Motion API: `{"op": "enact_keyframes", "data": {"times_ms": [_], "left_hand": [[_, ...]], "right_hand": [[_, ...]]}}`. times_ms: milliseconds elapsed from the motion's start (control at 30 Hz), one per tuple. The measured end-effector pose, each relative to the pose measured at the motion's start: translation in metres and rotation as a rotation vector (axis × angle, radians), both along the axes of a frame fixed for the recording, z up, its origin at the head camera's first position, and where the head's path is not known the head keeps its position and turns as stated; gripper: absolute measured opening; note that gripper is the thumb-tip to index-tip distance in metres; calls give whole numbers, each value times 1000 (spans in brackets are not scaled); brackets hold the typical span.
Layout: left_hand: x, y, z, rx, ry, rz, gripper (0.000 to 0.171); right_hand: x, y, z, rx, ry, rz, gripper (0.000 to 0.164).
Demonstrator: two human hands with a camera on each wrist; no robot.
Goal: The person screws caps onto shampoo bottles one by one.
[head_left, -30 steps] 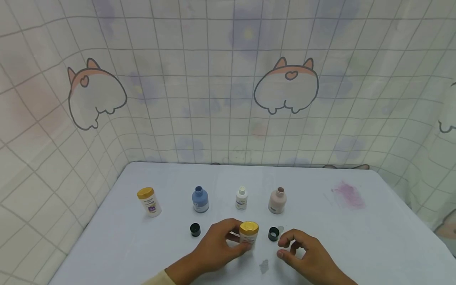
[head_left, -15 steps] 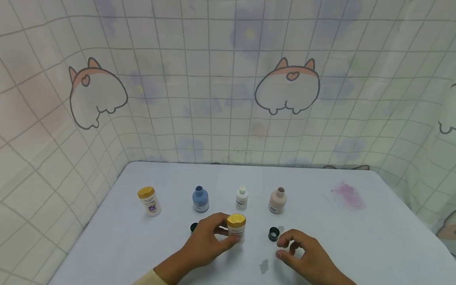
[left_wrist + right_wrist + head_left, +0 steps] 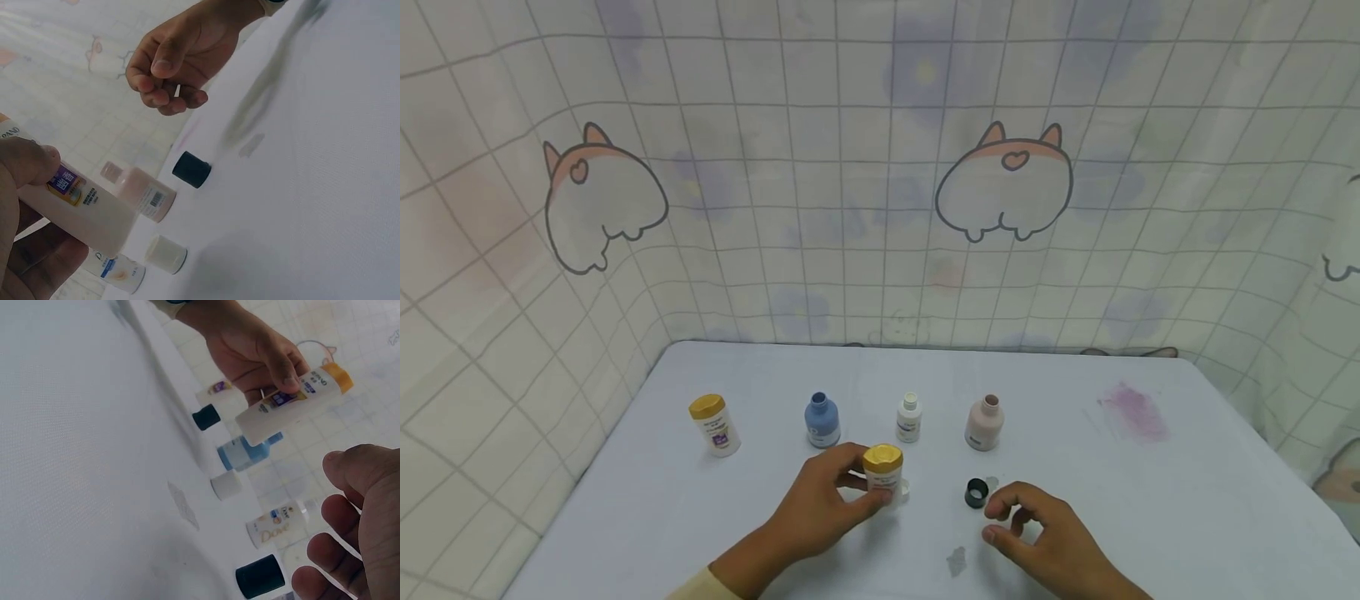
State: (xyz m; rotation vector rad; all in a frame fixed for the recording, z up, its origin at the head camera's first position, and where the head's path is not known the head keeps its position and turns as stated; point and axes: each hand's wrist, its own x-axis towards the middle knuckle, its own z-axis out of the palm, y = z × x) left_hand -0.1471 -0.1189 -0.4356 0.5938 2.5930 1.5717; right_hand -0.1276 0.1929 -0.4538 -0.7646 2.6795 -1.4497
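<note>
My left hand point(image 3: 812, 504) grips a white bottle with a yellow cap point(image 3: 883, 475) between thumb and fingers, raised over the table. In the right wrist view the bottle's purple label point(image 3: 284, 398) shows beside the thumb. My right hand point(image 3: 1048, 533) holds nothing; its fingers are loosely bent, close to a black cap point(image 3: 976, 493) on the table. A small white cap point(image 3: 905, 490) lies partly behind the held bottle. Another black cap point(image 3: 206, 417) appears in the right wrist view, but my left hand hides it in the head view.
Along the back stand uncapped blue point(image 3: 822, 423), small white point(image 3: 908, 421) and pink point(image 3: 984, 427) bottles. Farther left is a second yellow-capped white bottle point(image 3: 717, 429). The white table point(image 3: 1075, 400) has a pink stain point(image 3: 1135, 411) at right; a patterned curtain point(image 3: 880, 208) hangs behind.
My left hand has carried the yellow-capped bottle leftward, uncovering part of the white cap and covering the left black cap. My right hand has stayed nearly still.
</note>
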Motion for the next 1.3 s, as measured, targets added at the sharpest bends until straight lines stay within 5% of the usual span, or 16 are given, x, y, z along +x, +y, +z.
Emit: {"op": "enact_keyframes", "data": {"times_ms": [300, 733, 1300], "left_hand": [[0, -9, 2, 10, 30, 35, 44], [0, -21, 7, -15, 4, 101, 48], [1, -42, 13, -19, 13, 206, 46]], "right_hand": [[-2, 1, -3, 0, 56, 5, 20], [0, 1, 0, 22, -30, -7, 22], [1, 1, -1, -4, -19, 17, 21]]}}
